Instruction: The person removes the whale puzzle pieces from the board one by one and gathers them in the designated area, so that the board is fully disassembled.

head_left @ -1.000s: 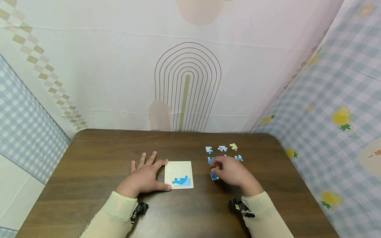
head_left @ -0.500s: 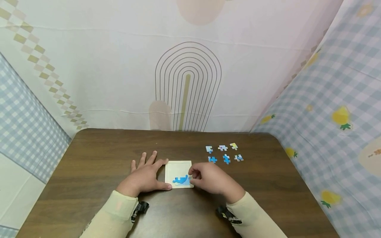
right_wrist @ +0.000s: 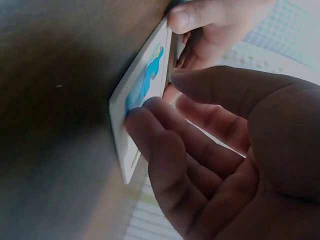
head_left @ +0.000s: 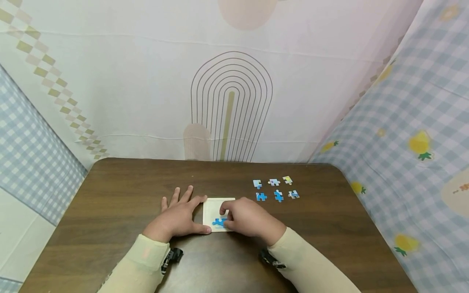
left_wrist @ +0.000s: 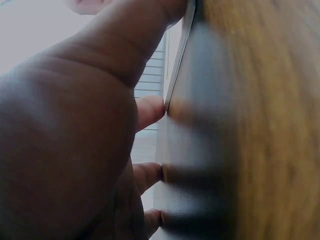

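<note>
A square cream puzzle tray [head_left: 210, 207] lies on the table with joined blue puzzle pieces [head_left: 219, 223] along its near side. My left hand [head_left: 177, 219] rests flat with fingers spread, thumb and index fingertip on the tray's left corners. Over the tray's right half, my right hand [head_left: 250, 217] has curled fingers and holds a puzzle piece low, the piece itself hidden by the fingers. The right wrist view shows fingertips [right_wrist: 135, 117] at the tray surface, beside the blue picture [right_wrist: 147, 80]. The left wrist view has the thumb against the tray's edge [left_wrist: 177, 70].
Several loose puzzle pieces lie in two rows right of the tray, among them a blue one [head_left: 278, 195] and a yellowish one [head_left: 287, 180]. The brown wooden table [head_left: 128, 183] ends at a printed cloth backdrop [head_left: 154, 81].
My right hand has taken the nearest loose blue puzzle piece off the table and moved left with it to above the tray. The left hand has stayed in place.
</note>
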`<state>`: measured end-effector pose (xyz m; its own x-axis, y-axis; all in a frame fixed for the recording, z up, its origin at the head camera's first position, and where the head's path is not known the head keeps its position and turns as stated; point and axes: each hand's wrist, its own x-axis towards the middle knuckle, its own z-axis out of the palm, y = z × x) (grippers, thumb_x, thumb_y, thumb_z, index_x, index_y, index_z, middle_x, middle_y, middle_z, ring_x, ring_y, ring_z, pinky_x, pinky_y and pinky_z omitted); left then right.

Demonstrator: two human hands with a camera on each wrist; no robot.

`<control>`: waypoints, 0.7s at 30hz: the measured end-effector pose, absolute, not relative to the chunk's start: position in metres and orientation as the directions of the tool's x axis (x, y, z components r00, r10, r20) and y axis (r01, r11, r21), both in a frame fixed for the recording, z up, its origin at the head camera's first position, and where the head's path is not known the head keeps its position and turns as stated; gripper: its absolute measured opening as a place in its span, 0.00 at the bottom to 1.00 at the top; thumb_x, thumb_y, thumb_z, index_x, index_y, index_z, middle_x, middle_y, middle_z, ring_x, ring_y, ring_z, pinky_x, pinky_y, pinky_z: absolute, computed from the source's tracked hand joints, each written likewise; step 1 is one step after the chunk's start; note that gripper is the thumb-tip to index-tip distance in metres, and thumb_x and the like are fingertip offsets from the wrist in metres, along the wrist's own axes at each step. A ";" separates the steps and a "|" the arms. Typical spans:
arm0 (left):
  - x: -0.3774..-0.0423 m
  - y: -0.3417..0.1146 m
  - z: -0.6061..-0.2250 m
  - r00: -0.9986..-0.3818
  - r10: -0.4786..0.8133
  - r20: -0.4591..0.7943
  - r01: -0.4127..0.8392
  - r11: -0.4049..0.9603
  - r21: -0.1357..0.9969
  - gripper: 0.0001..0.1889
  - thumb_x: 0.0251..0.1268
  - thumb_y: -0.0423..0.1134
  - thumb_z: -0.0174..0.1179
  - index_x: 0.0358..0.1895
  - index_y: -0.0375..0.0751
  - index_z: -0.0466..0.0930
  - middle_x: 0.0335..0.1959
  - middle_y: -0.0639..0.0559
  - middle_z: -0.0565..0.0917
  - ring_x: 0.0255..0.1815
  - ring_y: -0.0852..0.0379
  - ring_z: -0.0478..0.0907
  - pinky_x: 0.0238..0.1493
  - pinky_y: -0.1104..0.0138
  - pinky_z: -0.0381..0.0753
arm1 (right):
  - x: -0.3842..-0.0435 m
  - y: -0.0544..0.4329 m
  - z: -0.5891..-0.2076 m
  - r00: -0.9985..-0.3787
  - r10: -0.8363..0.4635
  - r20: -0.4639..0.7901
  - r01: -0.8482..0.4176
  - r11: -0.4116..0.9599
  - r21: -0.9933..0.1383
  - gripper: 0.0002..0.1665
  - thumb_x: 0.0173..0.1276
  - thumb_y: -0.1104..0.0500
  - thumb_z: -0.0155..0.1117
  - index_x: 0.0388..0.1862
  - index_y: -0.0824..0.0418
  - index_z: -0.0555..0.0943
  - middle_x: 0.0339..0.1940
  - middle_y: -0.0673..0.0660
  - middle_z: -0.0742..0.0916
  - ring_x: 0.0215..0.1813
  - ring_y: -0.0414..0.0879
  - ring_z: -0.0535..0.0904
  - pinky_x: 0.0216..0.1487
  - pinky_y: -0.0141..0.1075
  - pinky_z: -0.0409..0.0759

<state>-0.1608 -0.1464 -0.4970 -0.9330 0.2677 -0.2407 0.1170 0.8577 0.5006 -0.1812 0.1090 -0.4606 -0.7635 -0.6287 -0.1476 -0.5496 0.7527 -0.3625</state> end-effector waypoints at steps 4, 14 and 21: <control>-0.161 -0.148 -0.498 -0.932 0.269 -0.244 0.112 0.853 0.510 0.59 0.54 0.79 0.78 0.89 0.67 0.66 0.96 0.38 0.45 0.94 0.21 0.31 0.81 0.15 0.31 | -0.179 0.092 -0.455 -0.778 -0.590 -0.217 -0.554 0.807 -0.207 0.13 0.75 0.50 0.77 0.55 0.49 0.92 0.30 0.41 0.89 0.31 0.38 0.78 0.37 0.36 0.79; -0.162 -0.147 -0.500 -0.934 0.268 -0.237 0.115 0.851 0.512 0.59 0.53 0.78 0.79 0.89 0.68 0.67 0.97 0.39 0.44 0.95 0.22 0.31 0.81 0.16 0.31 | -0.172 0.063 -0.450 -0.789 -0.543 -0.287 -0.574 0.819 0.028 0.03 0.75 0.47 0.78 0.44 0.42 0.93 0.34 0.43 0.90 0.35 0.42 0.81 0.48 0.46 0.88; -0.161 -0.147 -0.497 -0.933 0.272 -0.237 0.118 0.850 0.514 0.59 0.52 0.78 0.80 0.89 0.67 0.67 0.97 0.39 0.45 0.94 0.22 0.31 0.81 0.15 0.31 | -0.169 0.058 -0.451 -0.794 -0.531 -0.296 -0.576 0.813 0.084 0.07 0.75 0.53 0.78 0.46 0.39 0.93 0.36 0.45 0.91 0.33 0.43 0.82 0.39 0.47 0.89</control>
<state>-0.1610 -0.1474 -0.4973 -0.9326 0.2724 -0.2366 0.1177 0.8496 0.5141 -0.1690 0.0575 -0.4509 -0.7939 -0.5313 -0.2958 -0.5756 0.8135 0.0835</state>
